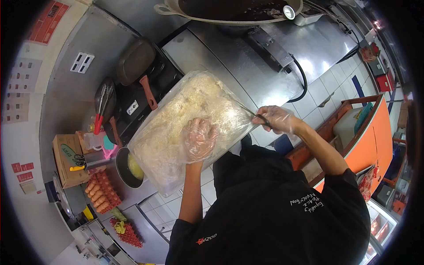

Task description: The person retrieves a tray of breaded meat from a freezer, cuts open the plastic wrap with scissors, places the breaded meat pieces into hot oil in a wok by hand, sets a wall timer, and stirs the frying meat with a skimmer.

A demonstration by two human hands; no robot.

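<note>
Plastic-covered food [176,110]: pale yellow, lumpy, film creased and glossy; positioned before the torso, beside the stove [132,99]. Left hand [200,139] released, palm-down on film. Right hand [274,119] grasping slim dark tool [264,119].

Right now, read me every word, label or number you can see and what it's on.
"Equality": black fabric shirt
"PEACE": same shirt
"REVOLUTION": same shirt
"GOZ", ending unclear: same shirt
Too small or blurred: green oval label, red wall poster, white wall papers, white stove sticker, round white dial.
</note>
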